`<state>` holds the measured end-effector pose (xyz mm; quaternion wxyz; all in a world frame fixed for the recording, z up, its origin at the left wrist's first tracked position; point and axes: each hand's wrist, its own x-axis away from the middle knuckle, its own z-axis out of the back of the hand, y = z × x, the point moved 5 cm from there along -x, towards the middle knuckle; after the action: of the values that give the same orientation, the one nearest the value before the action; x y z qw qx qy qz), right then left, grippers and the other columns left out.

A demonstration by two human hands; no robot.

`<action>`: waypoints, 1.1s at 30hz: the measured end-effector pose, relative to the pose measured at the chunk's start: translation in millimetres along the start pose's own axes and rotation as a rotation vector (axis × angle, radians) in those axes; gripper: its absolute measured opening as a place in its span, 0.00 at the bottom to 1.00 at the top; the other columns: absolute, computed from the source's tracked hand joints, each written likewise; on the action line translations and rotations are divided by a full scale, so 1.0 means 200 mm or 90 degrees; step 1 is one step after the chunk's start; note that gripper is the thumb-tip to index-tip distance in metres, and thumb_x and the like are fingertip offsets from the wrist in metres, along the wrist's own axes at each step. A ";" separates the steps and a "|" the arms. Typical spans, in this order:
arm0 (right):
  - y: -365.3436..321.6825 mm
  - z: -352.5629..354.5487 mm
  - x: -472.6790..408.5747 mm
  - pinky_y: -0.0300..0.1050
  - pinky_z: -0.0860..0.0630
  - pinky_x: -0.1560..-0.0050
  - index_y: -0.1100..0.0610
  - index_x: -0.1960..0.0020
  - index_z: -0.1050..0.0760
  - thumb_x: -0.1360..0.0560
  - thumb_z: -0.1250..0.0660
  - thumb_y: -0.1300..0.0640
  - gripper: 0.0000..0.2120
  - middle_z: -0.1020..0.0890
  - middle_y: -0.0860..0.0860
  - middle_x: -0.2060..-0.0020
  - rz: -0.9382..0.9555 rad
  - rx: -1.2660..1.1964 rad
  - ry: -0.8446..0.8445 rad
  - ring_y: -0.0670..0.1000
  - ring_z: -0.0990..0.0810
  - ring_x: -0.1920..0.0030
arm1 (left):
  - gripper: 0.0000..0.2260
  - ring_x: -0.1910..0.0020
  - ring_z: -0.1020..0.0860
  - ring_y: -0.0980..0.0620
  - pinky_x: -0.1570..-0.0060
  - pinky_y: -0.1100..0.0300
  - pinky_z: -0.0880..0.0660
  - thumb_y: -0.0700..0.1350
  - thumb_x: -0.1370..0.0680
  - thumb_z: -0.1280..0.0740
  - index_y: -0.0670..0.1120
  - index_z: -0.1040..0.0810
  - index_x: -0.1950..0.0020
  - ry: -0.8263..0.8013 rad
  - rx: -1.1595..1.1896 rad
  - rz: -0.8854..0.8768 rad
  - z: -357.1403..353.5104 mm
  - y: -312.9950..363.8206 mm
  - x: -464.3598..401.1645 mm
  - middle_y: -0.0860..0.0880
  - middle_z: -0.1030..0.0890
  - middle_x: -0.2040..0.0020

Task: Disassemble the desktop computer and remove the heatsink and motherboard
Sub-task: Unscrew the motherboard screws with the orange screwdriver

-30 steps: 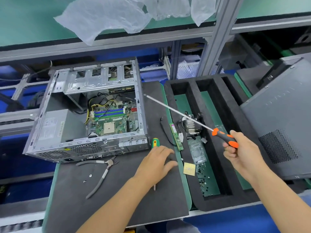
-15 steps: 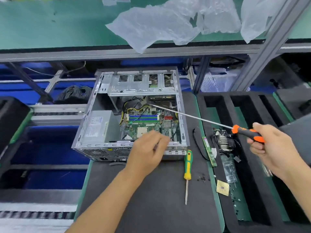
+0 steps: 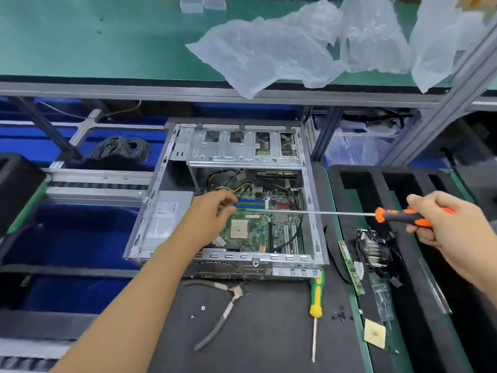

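The open desktop case (image 3: 255, 258) lies on a dark mat, and the green motherboard (image 3: 250, 232) with its bare CPU socket sits inside it. My left hand (image 3: 212, 211) reaches into the case over the board, beside the blue memory slots and yellow cables. Its fingers are loosely bent and nothing shows in them. My right hand (image 3: 446, 222) grips a long orange-and-black screwdriver (image 3: 400, 215). The shaft runs left across the case's right wall, with the tip above the board. The heatsink (image 3: 373, 250) lies in the black foam tray (image 3: 333, 184) to the right.
A grey power supply (image 3: 166, 219) fills the case's left side. In front of the case lie pliers (image 3: 226, 310), a green-and-yellow screwdriver (image 3: 316, 297) and loose screws (image 3: 203, 308). A memory stick (image 3: 349, 267) and a CPU chip (image 3: 374, 333) lie by the tray. Plastic bags (image 3: 269, 55) hang off the shelf above.
My left hand has gone from the mat up into the case and further left over the board. My right hand has swung the screwdriver to point level across the case.
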<state>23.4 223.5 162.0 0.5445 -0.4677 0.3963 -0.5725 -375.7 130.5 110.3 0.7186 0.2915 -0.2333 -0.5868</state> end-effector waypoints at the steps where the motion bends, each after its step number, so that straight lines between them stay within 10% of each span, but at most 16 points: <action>1: -0.02 -0.01 -0.03 0.33 0.35 0.79 0.61 0.66 0.31 0.31 0.30 0.43 0.22 0.22 0.52 0.73 0.002 0.019 -0.004 0.46 0.27 0.78 | 0.08 0.54 0.23 0.61 0.48 0.62 0.24 0.44 0.22 0.31 0.50 0.20 0.44 -0.027 -0.013 0.008 -0.02 -0.01 -0.02 0.57 0.21 0.53; 7: -0.09 -0.08 -0.18 0.33 0.34 0.76 0.60 0.66 0.28 0.34 0.30 0.40 0.22 0.21 0.51 0.72 0.017 0.088 -0.043 0.47 0.25 0.75 | 0.14 0.49 0.25 0.57 0.43 0.57 0.27 0.48 0.23 0.29 0.53 0.21 0.38 -0.181 -0.118 0.014 -0.15 -0.03 -0.12 0.54 0.20 0.42; 12: -0.17 -0.14 -0.26 0.32 0.36 0.78 0.61 0.64 0.27 0.34 0.30 0.39 0.24 0.21 0.58 0.74 0.051 0.100 -0.066 0.47 0.31 0.80 | 0.03 0.55 0.21 0.52 0.50 0.53 0.23 0.48 0.23 0.30 0.50 0.19 0.51 -0.253 -0.161 0.016 -0.23 -0.07 -0.16 0.52 0.17 0.54; 26: -0.10 -0.16 -0.32 0.37 0.26 0.72 0.57 0.61 0.23 0.41 0.23 0.33 0.28 0.18 0.56 0.66 -0.033 0.084 -0.152 0.47 0.26 0.74 | 0.13 0.71 0.28 0.53 0.67 0.59 0.30 0.56 0.19 0.42 0.52 0.23 0.56 -0.169 -0.007 0.018 -0.13 -0.06 -0.14 0.52 0.24 0.67; 33: -0.02 -0.22 -0.16 0.34 0.25 0.67 0.48 0.55 0.22 0.46 0.22 0.38 0.24 0.16 0.48 0.63 0.028 0.340 -0.245 0.45 0.20 0.68 | 0.14 0.64 0.27 0.67 0.65 0.73 0.34 0.50 0.18 0.40 0.49 0.24 0.61 -0.067 -0.021 0.010 0.01 -0.05 -0.09 0.57 0.25 0.66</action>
<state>-20.9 254.3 152.4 0.7249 -0.3994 0.1316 -0.5455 -386.8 147.3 104.9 0.7146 0.2466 -0.2630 -0.5994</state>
